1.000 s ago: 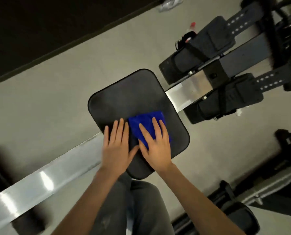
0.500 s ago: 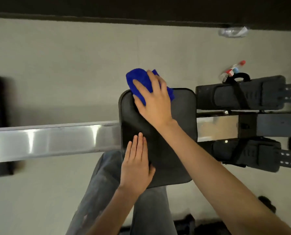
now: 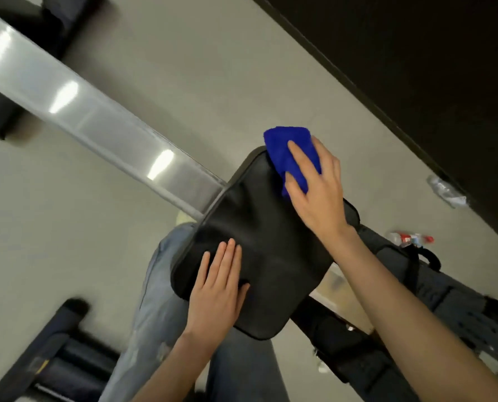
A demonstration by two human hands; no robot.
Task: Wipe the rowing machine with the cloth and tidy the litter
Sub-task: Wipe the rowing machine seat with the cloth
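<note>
Pale grey floor fills the background, bordered at upper right by a dark band. From the upper left, the rowing machine's polished metal rail runs diagonally down to the centre, where it meets the seat. At lower left lies a separate dark piece of equipment, blurred. A jeans-clad leg shows below the seat. The left hand rests flat on the near corner of the black padded seat, its fingers straight and held together, holding nothing. On the far edge of the seat sits the folded blue cloth, partly overhanging that edge. The right hand presses down on the cloth with its fingers straight and spread apart across the fabric. To the right of the seat, a black footrest with a strap extends toward the frame edge. On the floor just beyond it lies a plastic bottle with a red cap. Farther right, a crumpled clear plastic wrapper lies against the dark band.
</note>
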